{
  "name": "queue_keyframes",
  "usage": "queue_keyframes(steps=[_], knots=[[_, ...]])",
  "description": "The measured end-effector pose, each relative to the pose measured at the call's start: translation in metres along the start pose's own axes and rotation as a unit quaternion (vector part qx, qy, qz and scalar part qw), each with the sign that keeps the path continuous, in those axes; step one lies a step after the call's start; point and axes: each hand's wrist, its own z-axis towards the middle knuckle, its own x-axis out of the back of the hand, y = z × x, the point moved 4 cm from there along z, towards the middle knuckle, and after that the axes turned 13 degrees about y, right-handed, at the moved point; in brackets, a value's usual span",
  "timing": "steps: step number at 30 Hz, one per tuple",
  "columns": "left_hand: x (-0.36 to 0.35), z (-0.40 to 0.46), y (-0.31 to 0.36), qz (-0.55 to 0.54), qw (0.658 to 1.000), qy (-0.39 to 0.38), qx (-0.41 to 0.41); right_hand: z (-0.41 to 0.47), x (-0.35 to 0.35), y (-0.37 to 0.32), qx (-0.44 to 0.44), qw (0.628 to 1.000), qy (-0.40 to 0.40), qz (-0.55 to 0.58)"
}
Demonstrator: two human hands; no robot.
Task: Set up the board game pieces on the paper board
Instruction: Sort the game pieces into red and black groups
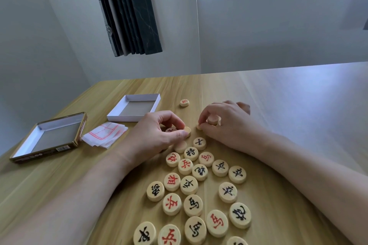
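Observation:
Several round wooden game pieces (191,185) with red or black characters lie face up on the wooden table (278,105), close to me. My left hand (159,133) pinches one tilted piece (187,130) between thumb and fingers. My right hand (225,121) pinches another piece (199,127) on its edge, with a blank-sided piece (213,119) under the palm. One red-marked piece (184,102) sits alone farther back. The paper board (105,134), white with red lines, lies folded to the left.
A white box tray (135,107) stands behind the folded paper. A brown-edged box lid (49,137) lies at the far left near the table's edge. Grey walls and a dark folded curtain (127,10) rise beyond the table. Bare table stretches to the right.

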Motion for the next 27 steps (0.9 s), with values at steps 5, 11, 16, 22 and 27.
queue_keyframes(steps=[5,11,16,22,27], knots=[[-0.0038,0.0027,-0.0002,0.003,0.999,-0.006,0.033,0.0003,0.0006,0.0012,-0.015,0.999,-0.003,0.038],[-0.0047,0.0054,-0.0049,0.021,0.999,-0.027,0.035,0.0003,-0.0007,-0.0017,0.000,0.999,-0.002,0.035],[-0.0048,0.0064,-0.0059,0.050,0.999,-0.013,0.015,-0.0001,0.0030,-0.0029,-0.019,0.999,-0.001,0.051],[-0.0076,0.0069,-0.0059,0.010,0.999,-0.011,0.038,0.0018,-0.0009,-0.0003,-0.032,0.998,-0.011,0.048],[-0.0072,0.0068,-0.0029,0.052,0.999,0.010,0.009,0.0018,-0.0032,-0.0003,-0.037,0.998,-0.029,0.043]])
